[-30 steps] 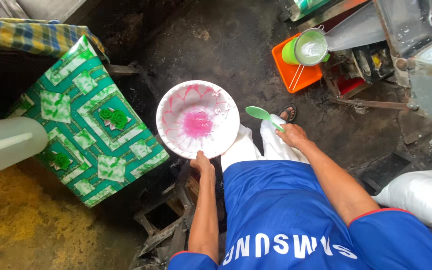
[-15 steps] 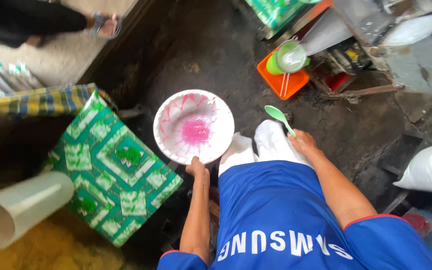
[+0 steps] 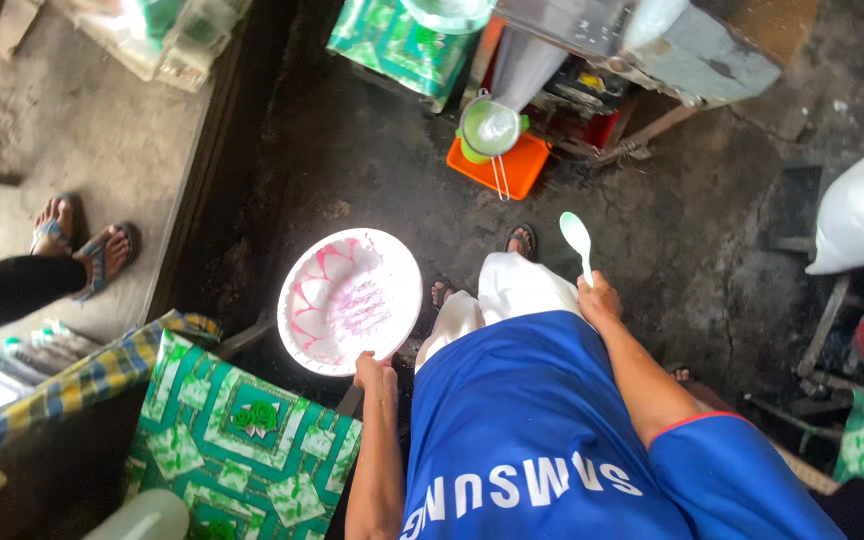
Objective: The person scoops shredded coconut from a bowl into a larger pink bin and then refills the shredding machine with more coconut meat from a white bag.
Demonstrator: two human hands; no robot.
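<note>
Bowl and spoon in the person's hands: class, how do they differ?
The bowl is wide, round, white with pink streaks; the spoon is slim and pale green. The left hand grips the bowl's rim, tilted; the right hand holds the spoon upright. Both look plastic.

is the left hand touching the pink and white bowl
Touching. The head view shows the left hand gripping the lower rim of the pink and white bowl, fingers closed on its edge with no gap.
</note>
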